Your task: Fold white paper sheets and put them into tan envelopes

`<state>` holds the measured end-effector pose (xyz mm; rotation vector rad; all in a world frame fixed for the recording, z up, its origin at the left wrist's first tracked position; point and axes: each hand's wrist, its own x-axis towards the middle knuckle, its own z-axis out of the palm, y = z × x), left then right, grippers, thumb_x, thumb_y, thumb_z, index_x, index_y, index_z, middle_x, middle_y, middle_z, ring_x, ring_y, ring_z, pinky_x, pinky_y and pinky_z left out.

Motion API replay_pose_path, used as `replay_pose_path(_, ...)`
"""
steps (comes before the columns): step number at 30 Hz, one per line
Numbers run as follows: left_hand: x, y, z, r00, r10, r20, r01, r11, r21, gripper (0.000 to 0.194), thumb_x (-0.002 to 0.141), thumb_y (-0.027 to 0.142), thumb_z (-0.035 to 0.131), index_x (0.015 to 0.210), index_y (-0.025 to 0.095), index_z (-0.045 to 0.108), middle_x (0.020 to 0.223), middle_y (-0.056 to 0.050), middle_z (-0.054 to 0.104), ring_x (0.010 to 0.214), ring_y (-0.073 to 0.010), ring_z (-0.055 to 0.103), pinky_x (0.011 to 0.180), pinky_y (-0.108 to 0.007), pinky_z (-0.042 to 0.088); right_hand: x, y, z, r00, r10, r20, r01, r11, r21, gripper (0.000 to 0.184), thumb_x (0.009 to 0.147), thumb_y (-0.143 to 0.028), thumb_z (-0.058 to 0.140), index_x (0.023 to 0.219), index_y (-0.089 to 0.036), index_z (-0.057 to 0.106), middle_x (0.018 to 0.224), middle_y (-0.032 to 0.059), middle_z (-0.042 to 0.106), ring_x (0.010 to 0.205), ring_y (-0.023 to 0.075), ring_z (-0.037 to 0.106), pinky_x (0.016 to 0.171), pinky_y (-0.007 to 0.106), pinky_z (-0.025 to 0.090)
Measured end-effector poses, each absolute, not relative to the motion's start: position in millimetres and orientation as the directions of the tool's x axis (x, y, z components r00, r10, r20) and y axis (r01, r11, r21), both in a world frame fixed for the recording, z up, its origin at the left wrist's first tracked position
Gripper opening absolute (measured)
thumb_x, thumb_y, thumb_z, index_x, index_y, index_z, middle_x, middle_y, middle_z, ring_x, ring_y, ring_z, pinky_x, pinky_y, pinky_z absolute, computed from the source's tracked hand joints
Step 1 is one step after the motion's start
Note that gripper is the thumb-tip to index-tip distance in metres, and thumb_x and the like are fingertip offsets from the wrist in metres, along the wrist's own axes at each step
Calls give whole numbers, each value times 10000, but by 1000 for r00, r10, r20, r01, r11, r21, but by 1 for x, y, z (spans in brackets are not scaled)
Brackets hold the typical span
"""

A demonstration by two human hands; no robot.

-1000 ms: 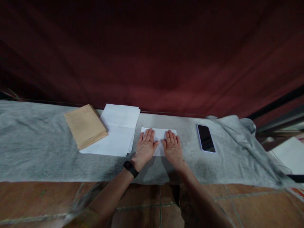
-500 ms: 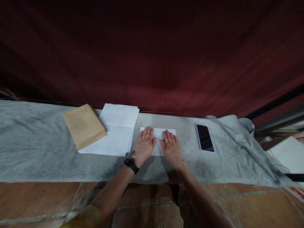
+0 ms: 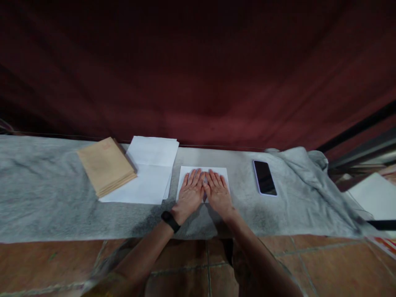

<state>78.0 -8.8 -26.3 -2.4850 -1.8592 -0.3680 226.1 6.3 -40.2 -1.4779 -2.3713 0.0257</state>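
A folded white sheet of paper [image 3: 222, 173] lies on the grey cloth [image 3: 46, 198] in front of me. My left hand [image 3: 189, 193] rests flat on its left half, fingers stretched out and together. A black band circles that wrist. My right hand [image 3: 218, 192] lies flat on the right half, fingers extended. The two hands touch at the thumbs and index fingers near the sheet's middle. Neither hand grips anything.
To the left lies a stack of white paper [image 3: 148, 173], and partly on it a stack of brown envelopes [image 3: 103, 165]. A dark phone [image 3: 264, 177] lies to the right, beside a bunched fold of cloth [image 3: 309, 165]. A dark red curtain [image 3: 198, 74] hangs behind. Tiled floor [image 3: 185, 268] below.
Both hands have slid inward across the folded sheet until they meet at its middle; earlier they lay apart. The view has shifted slightly.
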Motion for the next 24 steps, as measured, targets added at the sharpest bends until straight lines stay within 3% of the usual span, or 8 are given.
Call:
replay_pose_path(12,60,-23,-27,238,935,262,955,-275,115,646,1020,517,342,1510,97,376,1596,-161,339,1508,-269,248,1232,-475,236,264,9,-52,-243,893,380,950,298,-92,587,1054,-426,327,1522,-74,367,1541,201,420,1420,308,407,1168,510,297)
replay_pose_path(16,58,-31,-19,333,907,257,917,-375,134,614,1007,528,388,1515,184,384,1639,-108,258,1528,-265,180,1245,-499,183,276,5,-51,-210,897,390,959,267,-99,606,1054,-420,300,1512,-27,364,1538,237,408,1433,343,376,1162,562,298)
replay_pose_path(19,59,-33,-17,393,889,234,887,-434,157,535,1024,465,378,1510,239,392,1637,-64,284,1525,-238,195,1247,-495,165,272,0,-48,-310,873,375,919,377,-117,583,1058,-372,273,1544,-49,300,1583,218,337,1478,321,303,1168,552,305)
replay_pose_path(24,61,-33,-19,417,888,196,876,-450,176,519,1044,396,321,1509,176,387,1610,-78,345,1515,-231,226,1247,-474,140,247,-15,-45,-495,814,304,819,554,-150,549,1057,-306,244,1578,-135,228,1613,144,316,1504,246,258,1190,509,286)
